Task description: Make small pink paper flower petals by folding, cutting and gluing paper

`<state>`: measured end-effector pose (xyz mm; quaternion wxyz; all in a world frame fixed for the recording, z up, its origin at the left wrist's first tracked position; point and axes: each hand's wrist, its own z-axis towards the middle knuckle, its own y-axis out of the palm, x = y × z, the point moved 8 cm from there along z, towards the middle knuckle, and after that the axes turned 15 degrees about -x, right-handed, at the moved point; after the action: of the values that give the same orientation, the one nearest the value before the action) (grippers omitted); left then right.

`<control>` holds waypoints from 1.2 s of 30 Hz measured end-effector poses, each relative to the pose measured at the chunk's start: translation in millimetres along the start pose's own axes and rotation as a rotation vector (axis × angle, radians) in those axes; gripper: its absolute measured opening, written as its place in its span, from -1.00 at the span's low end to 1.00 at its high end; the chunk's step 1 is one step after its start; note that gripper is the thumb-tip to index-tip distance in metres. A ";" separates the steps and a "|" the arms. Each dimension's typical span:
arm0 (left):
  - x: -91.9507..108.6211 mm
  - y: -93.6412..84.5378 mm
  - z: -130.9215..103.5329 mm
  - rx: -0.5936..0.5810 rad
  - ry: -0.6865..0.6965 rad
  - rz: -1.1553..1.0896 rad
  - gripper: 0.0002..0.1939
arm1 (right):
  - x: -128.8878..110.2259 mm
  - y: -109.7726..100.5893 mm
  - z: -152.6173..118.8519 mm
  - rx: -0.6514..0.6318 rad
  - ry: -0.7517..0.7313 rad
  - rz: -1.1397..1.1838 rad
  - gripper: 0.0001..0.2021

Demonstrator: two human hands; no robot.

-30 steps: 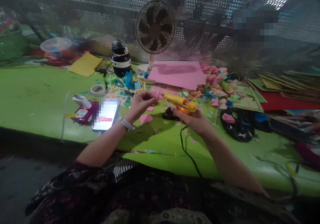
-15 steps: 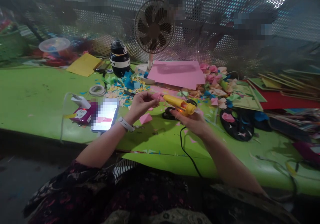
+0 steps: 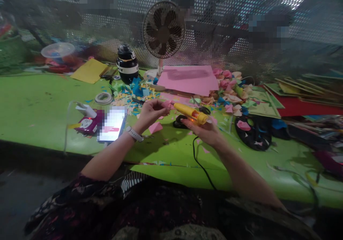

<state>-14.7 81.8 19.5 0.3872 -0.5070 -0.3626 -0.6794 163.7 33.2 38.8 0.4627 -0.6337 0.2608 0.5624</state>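
My right hand is wrapped round a yellow glue gun with a small orange light and a black cord. Its nozzle points left, close to a small pink paper piece. My left hand, a white band on its wrist, pinches that pink paper between thumb and fingers. Whether the nozzle touches the paper I cannot tell. On the green table under my hands lie a pink paper scrap and a black object, partly hidden by the glue gun and my right hand.
A lit phone and a purple box with a plug lie left. Behind stand a fan, a dark bottle, pink sheets and many paper scraps. A black round tray sits right, beside a tape roll-free pile of cards.
The whole view has shifted very slightly. Both hands keep their places, with the glue gun's nozzle still near the pink paper.
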 end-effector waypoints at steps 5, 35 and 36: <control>0.6 1.0 -0.6 -0.005 -0.002 -0.015 -0.76 | 0.5 -0.5 -0.2 -0.001 0.007 -0.011 -0.44; -0.9 1.2 -1.1 -0.014 -0.019 0.014 -0.71 | 5.9 -0.9 -2.9 0.043 0.040 0.017 -0.53; -0.5 1.3 -1.0 -0.014 -0.016 0.013 -0.71 | 6.1 -1.0 -3.2 0.041 0.039 0.021 -0.53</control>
<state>-13.9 80.5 18.9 0.3851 -0.5175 -0.3579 -0.6751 167.4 32.0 33.1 0.4647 -0.6320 0.2879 0.5493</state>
